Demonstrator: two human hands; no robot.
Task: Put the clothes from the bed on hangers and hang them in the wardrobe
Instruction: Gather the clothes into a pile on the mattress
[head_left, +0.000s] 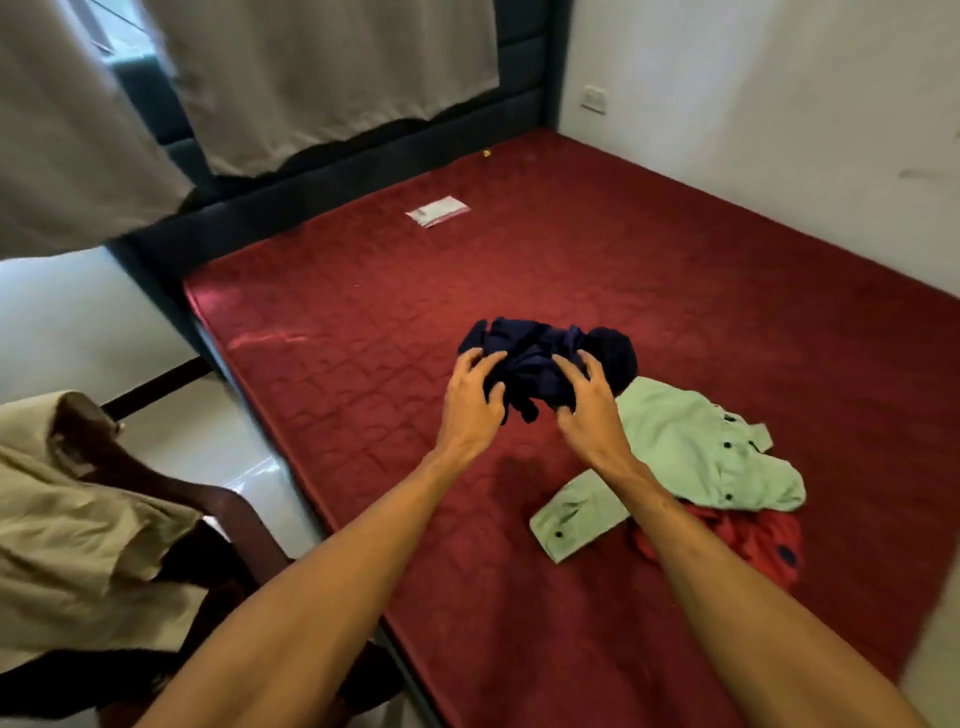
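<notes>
Both clutching navy garment (540, 364), left hand (470, 397), right hand (589, 402), white label (438, 210) unreadable

The mattress (363, 338) is showing dark red quilting; the bundled garment (540, 364) is looking navy; at four o'clock the shirt (685, 441) is showing pale green with black buttons (727, 445), over red cloth (748, 535).

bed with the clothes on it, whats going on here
A person is reaching over the bed. Both the left hand and the right hand curl round a bunched-up navy garment, apparently lifting it just off the red surface. A light green shirt lies beside it on the right, partly over a red garment. No hanger or wardrobe is in view.
</notes>
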